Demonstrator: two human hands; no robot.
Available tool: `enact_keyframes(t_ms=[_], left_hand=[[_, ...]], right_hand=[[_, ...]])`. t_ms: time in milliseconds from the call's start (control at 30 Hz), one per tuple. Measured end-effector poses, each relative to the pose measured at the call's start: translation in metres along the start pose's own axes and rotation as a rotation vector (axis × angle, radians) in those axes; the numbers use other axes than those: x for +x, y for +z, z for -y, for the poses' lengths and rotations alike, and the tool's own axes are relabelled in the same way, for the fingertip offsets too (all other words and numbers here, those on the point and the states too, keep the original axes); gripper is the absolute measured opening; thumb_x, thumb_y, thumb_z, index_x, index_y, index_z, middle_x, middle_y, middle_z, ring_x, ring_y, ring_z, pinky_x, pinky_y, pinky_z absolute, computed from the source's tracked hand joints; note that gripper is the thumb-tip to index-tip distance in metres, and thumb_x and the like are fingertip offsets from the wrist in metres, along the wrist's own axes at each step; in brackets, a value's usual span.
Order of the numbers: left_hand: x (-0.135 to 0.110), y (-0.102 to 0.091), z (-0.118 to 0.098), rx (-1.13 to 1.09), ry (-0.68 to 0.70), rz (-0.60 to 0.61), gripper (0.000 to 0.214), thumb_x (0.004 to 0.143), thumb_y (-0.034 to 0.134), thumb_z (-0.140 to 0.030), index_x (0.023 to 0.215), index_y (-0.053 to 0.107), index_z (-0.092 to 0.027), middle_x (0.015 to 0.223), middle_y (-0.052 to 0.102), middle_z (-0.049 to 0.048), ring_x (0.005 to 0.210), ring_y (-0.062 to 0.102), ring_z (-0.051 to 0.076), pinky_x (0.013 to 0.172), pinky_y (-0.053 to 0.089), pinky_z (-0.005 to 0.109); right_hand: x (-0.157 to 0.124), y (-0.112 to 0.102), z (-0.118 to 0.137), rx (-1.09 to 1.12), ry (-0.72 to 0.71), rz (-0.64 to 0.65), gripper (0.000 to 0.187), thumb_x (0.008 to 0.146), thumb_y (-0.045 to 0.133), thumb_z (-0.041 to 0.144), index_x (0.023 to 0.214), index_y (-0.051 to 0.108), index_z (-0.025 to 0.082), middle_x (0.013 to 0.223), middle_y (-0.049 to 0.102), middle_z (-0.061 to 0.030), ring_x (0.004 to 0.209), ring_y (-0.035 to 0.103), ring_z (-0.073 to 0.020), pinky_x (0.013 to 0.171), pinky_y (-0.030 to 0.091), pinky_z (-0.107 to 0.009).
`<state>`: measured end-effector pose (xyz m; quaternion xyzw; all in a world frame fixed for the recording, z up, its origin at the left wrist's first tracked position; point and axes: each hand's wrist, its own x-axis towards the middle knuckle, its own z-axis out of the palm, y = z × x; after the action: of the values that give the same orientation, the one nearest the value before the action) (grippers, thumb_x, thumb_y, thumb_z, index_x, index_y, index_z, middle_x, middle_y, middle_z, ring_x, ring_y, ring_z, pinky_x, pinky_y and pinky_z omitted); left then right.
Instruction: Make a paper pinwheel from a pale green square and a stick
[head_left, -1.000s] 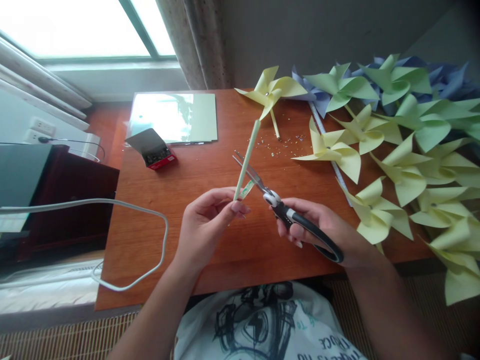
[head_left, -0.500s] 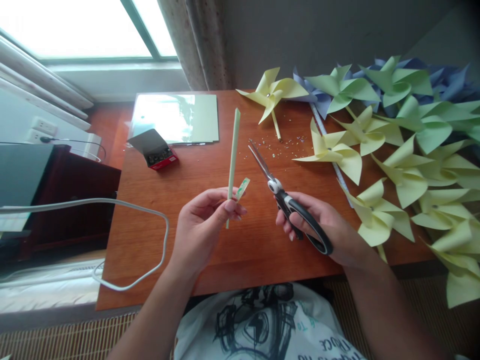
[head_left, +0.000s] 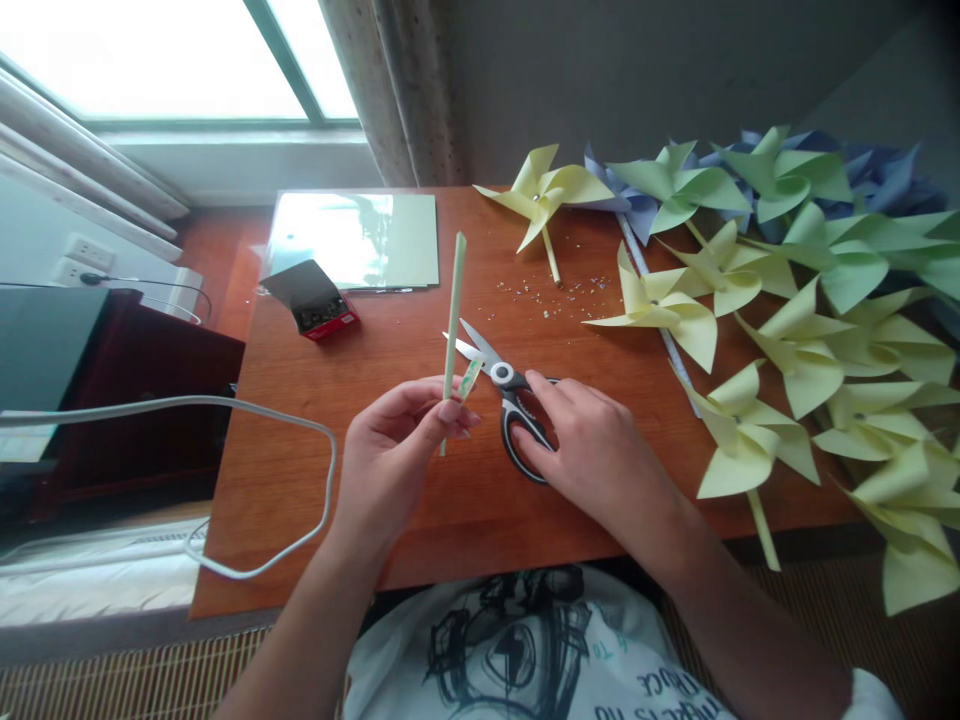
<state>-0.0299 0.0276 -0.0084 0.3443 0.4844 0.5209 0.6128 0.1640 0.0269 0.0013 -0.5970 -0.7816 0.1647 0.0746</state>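
My left hand [head_left: 394,450] pinches a thin pale green rolled paper stick [head_left: 452,300] upright above the wooden table [head_left: 315,470]. A small strip of tape [head_left: 471,377] sticks out beside my fingertips. My right hand [head_left: 592,445] lies palm down on the black-and-grey handles of the scissors [head_left: 504,385], which rest on the table with the blades pointing left toward the stick. Its fingers curl over the handles.
Many yellow, green and blue paper pinwheels [head_left: 750,300] cover the table's right side. A sheet of pale green paper [head_left: 352,240] and an open red box of pins [head_left: 315,300] lie at the far left. Small scraps [head_left: 555,290] dot the middle. A white cable [head_left: 262,480] loops at the left edge.
My right hand has lowered the scissors from the air down flat onto the table and turned palm down over them. The stick has swung from leaning right to nearly upright.
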Motion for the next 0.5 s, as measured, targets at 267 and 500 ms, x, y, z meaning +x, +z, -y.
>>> enact_keyframes(t_ms=[267, 500], left_hand=[[-0.002, 0.003, 0.000, 0.014, -0.017, -0.039, 0.013, 0.081, 0.083, -0.027, 0.091, 0.080, -0.021, 0.084, 0.079, 0.0035, 0.072, 0.069, 0.013, 0.070, 0.055, 0.021], [-0.005, 0.007, -0.003, 0.013, -0.025, -0.042, 0.012, 0.079, 0.084, -0.027, 0.088, 0.080, -0.019, 0.083, 0.078, 0.0042, 0.071, 0.068, 0.013, 0.069, 0.055, 0.022]], right_hand=[[-0.001, -0.007, 0.008, -0.210, 0.033, 0.041, 0.045, 0.096, 0.061, 0.023, 0.139, 0.058, 0.015, 0.107, 0.069, -0.0176, 0.095, 0.064, -0.0335, 0.074, 0.054, -0.042], [0.000, -0.004, -0.003, -0.122, 0.013, 0.045, 0.044, 0.091, 0.069, 0.024, 0.133, 0.060, 0.015, 0.110, 0.066, -0.0161, 0.102, 0.062, -0.0337, 0.086, 0.054, -0.044]])
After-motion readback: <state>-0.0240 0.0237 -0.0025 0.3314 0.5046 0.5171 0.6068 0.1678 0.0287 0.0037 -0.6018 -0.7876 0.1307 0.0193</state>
